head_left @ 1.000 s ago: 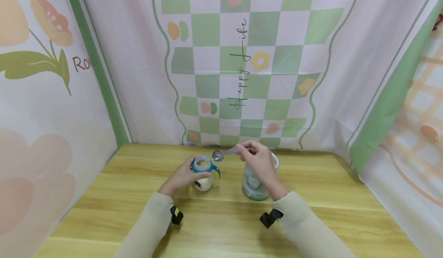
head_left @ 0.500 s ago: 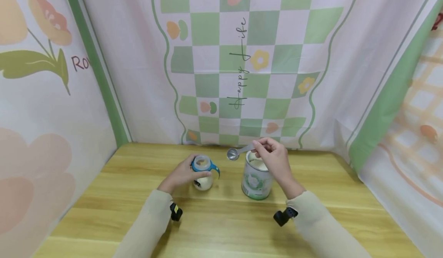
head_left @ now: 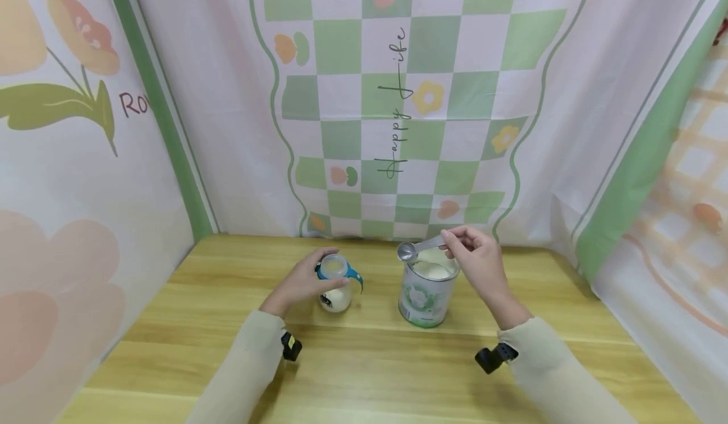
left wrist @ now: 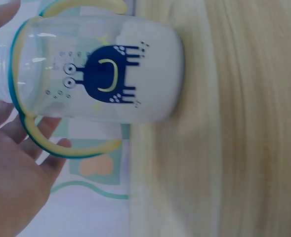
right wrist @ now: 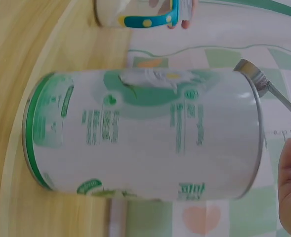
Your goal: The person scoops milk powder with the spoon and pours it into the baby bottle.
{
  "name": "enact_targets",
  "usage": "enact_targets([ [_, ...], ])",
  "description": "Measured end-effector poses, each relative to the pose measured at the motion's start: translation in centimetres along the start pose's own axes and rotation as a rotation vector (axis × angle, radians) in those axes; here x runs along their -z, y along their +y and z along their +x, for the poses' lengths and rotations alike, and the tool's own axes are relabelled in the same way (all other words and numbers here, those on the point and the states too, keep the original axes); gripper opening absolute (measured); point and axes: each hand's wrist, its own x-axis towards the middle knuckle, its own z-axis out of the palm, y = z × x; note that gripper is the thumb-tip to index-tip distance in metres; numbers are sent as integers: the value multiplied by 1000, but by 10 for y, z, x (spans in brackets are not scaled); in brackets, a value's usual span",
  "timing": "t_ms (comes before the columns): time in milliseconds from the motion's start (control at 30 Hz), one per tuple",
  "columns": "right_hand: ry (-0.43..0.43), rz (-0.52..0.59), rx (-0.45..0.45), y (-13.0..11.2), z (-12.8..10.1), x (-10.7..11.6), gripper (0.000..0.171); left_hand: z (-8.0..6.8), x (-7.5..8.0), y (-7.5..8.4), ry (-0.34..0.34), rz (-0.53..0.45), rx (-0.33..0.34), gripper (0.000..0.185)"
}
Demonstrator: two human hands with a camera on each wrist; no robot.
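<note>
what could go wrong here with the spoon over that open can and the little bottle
1. The metal spoon sits at the rim of the open can; knocking it might tip the can or scatter powder on the table.
2. The baby bottle has a narrow mouth, so powder may spill beside it.
3. The left hand only steadies the bottle from one side; a bump might topple it.
</note>
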Motion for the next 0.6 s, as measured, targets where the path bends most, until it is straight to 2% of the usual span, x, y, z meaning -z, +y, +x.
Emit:
enact_targets([
  [133, 20, 23, 15, 6, 3, 8, 31, 0, 1, 8, 24, 33, -59, 74],
  [333, 12, 17, 8, 11, 5, 18, 32, 3, 0, 21, 49, 32, -129, 65],
  [600, -1, -3, 15, 19, 4, 26, 24, 13, -10, 36, 79, 79, -237, 60],
])
